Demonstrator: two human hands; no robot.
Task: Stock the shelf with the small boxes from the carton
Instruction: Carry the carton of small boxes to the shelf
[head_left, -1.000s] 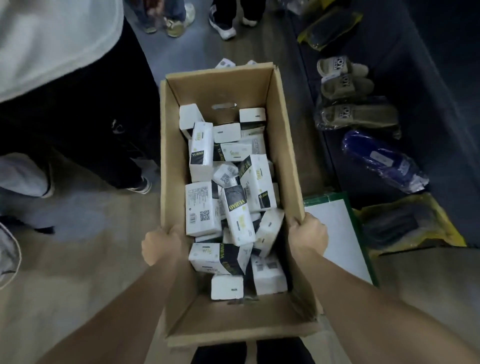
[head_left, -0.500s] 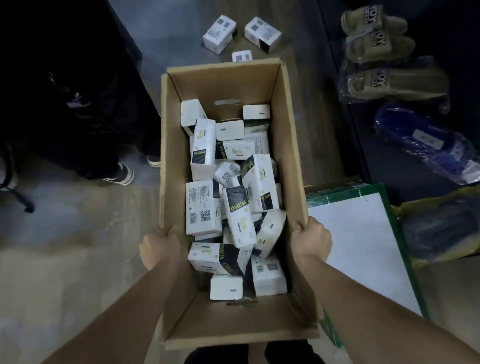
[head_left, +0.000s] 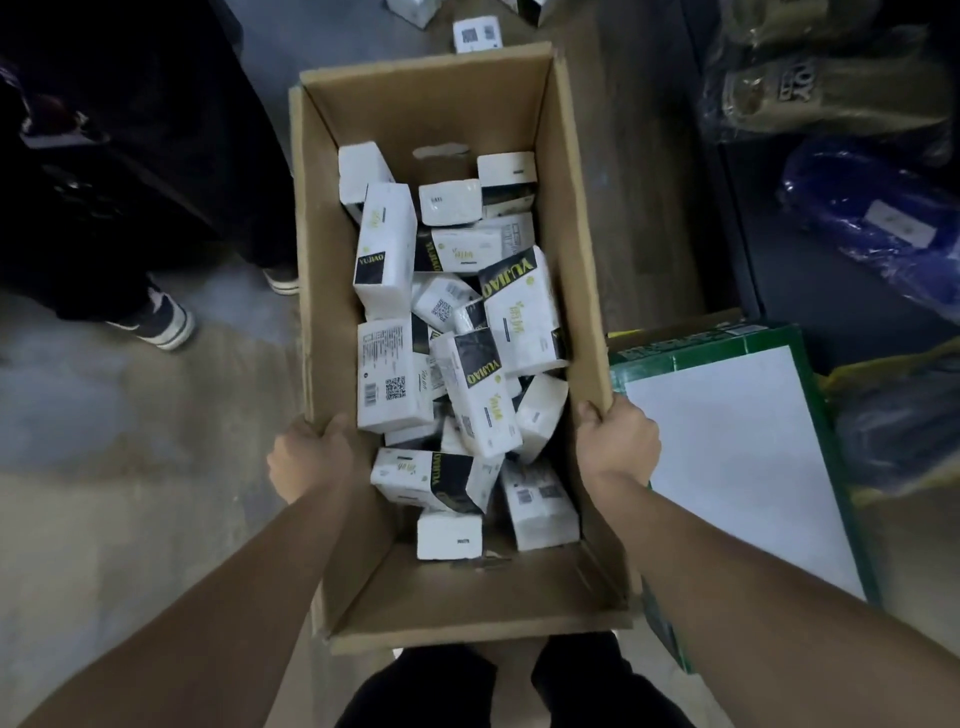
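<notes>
Left hand (head_left: 306, 457): grips the left wall of the carton (head_left: 582, 218).
Right hand (head_left: 615, 441): grips the right wall.
Small boxes (head_left: 467, 332): piled between both hands, stretching far.

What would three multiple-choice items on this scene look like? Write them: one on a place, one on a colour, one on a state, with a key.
1. Where does the green-edged box lie?
A. inside the carton
B. right of the carton
C. left of the carton

2. What colour are the small boxes mostly?
A. white with black bands
B. red
C. plain brown

3. How is the carton handled?
A. untouched
B. one hand only
C. both hands grip its side walls

Key: B, it lies past the carton's right wall; A, the packs show white with black bands; C, the left hand and right hand each curl over a wall.
</notes>
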